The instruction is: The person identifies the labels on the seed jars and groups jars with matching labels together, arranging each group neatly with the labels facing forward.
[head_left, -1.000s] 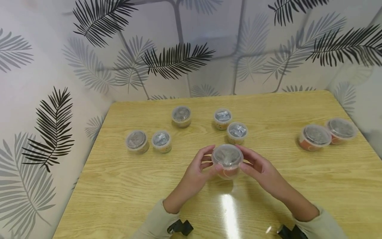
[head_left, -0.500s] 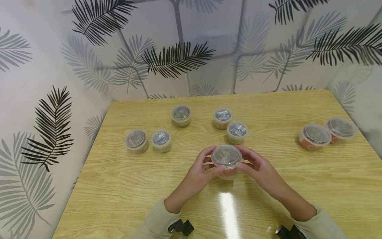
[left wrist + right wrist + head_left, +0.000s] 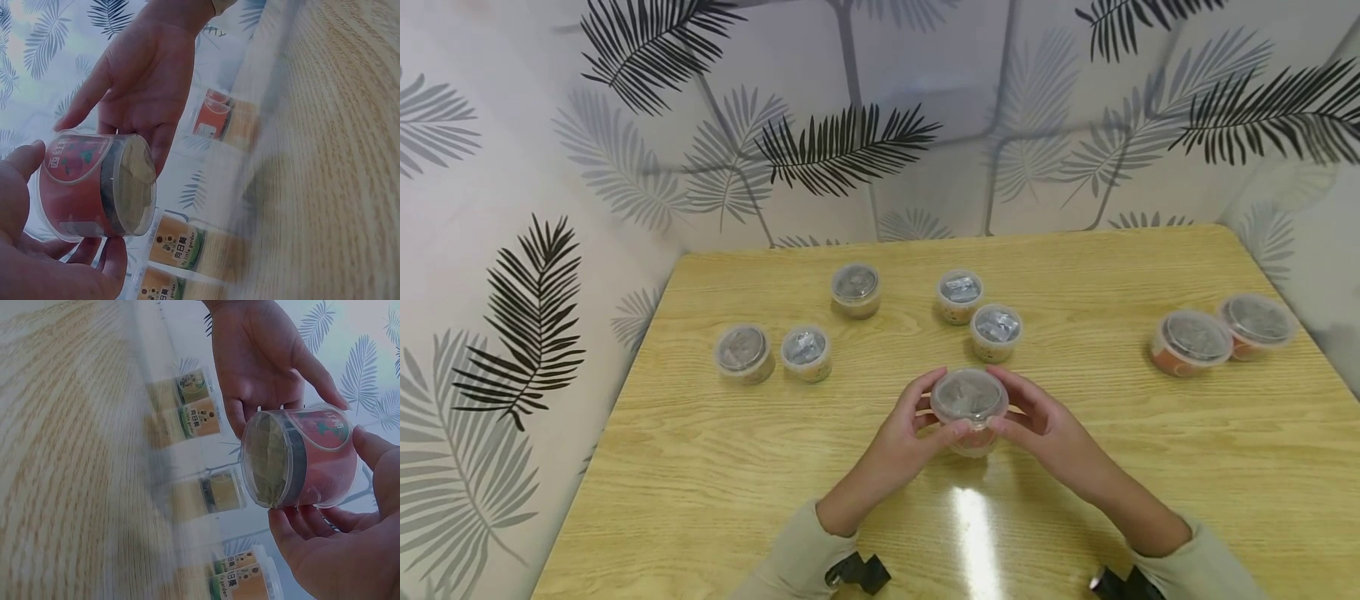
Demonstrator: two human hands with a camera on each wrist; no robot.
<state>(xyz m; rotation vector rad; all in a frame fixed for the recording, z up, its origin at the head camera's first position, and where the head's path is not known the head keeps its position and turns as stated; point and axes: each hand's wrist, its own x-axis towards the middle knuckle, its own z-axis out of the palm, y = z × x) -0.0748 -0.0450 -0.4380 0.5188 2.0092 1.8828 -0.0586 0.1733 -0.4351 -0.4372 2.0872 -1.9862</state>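
Note:
Both hands hold a clear lidded plastic tub [image 3: 970, 396] with a red label, just above the wooden table in front of the person. On its left side the left hand [image 3: 906, 433] grips it, thumb at the front near the lid's rim. The right hand [image 3: 1048, 425] grips the opposite side, its thumb also close under the rim. From the left wrist the red label with printed characters shows on the tub [image 3: 78, 187], its base turned toward the table. The right wrist view shows tan contents through the base of the tub [image 3: 319, 459].
Right behind the hands stand two small silver-topped tubs [image 3: 997, 332]. Farther left are two grey-topped tubs [image 3: 743, 354] and one small silver-topped tub [image 3: 807, 353]. Two red-labelled tubs [image 3: 1191, 342] stand side by side at the right. Leaf-patterned wall covering [image 3: 917, 192] borders the table [image 3: 700, 467].
The held tub has come slightly lower in the head view, toward the person, and both thumbs have moved a little closer together at its front. The other tubs stay put.

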